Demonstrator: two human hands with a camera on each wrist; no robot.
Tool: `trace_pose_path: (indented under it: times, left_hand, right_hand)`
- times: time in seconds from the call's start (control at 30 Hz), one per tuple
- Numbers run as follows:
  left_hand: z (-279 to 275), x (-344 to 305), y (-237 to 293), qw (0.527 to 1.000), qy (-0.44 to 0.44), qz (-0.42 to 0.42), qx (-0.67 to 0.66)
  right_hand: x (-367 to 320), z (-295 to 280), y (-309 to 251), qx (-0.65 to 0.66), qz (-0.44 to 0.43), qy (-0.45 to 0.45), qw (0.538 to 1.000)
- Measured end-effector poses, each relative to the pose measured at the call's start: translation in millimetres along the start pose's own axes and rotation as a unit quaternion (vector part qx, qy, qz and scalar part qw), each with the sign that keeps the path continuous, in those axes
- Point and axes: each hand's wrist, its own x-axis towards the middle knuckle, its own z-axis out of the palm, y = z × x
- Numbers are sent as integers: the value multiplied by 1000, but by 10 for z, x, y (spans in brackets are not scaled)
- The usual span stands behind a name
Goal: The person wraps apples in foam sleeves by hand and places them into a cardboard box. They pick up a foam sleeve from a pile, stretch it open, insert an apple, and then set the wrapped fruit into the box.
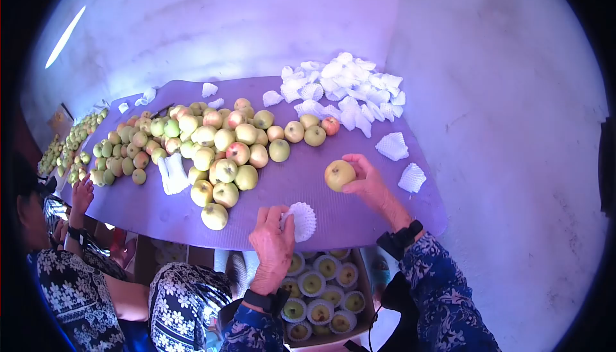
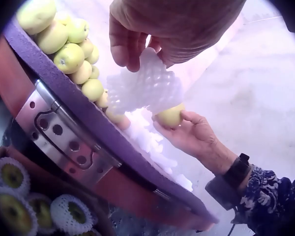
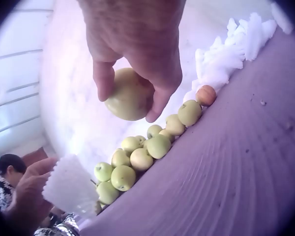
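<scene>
In the head view my right hand [image 1: 369,182] grips a yellow-green apple [image 1: 339,176] above the right part of the table. Fingers and thumb curl round opposite sides of the fruit, as the right wrist view also shows. My left hand [image 1: 272,236] pinches a white foam net sleeve [image 1: 299,222] near the table's front edge. The sleeve's opening is spread wide, with a scalloped rim. In the left wrist view the foam hangs below my left fingers [image 2: 132,51], partly in front of the apple. Apple and sleeve are apart in the head view.
Many loose apples [image 1: 224,139] cover the left and middle of the purple-topped table [image 1: 359,224]. A heap of foam sleeves [image 1: 350,86] lies at the back right. Below the front edge stands a box of sleeved apples [image 1: 319,313]. Another person [image 1: 77,294] sits at the left.
</scene>
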Motion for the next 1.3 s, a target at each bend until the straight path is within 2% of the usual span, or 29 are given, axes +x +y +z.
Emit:
trace_pose_path:
  times: [0.07,0.17,0.27,0.47,0.57,0.67,0.83,0.93,1.13,1.27,1.3]
  left_hand:
    - [35,-15,20,1000,1,8,-2]
    - [75,-21,39,1000,-2,10,6]
    - [102,-34,55,1000,-9,7,16]
    - [114,8,46,1000,-6,7,13]
    - [136,16,65,1000,-5,12,12]
    - [161,-2,66,1000,-3,18,0]
    - [229,-26,120,1000,-15,25,-3]
    - [230,-19,153,1000,-28,2,-3]
    - [272,-9,119,970,-33,-141,-195]
    - [286,-29,31,965,-54,-138,-215]
    - [287,-34,20,967,-54,-132,-211]
  right_hand:
    - [-156,49,74,38,8,-7,999]
    - [-334,136,231,168,2,-33,985]
    - [-476,247,187,297,54,-44,952]
    - [-431,286,247,294,65,-61,952]
    - [-470,353,146,291,52,-34,955]
    - [-470,396,103,230,-20,-55,971]
    - [-581,621,-222,99,8,-80,992]
    - [-542,615,-84,48,7,-85,995]
    - [-529,527,30,-17,7,-88,996]
    - [-575,567,-23,-142,-10,-74,987]
    - [-589,581,-55,-199,-38,-68,977]
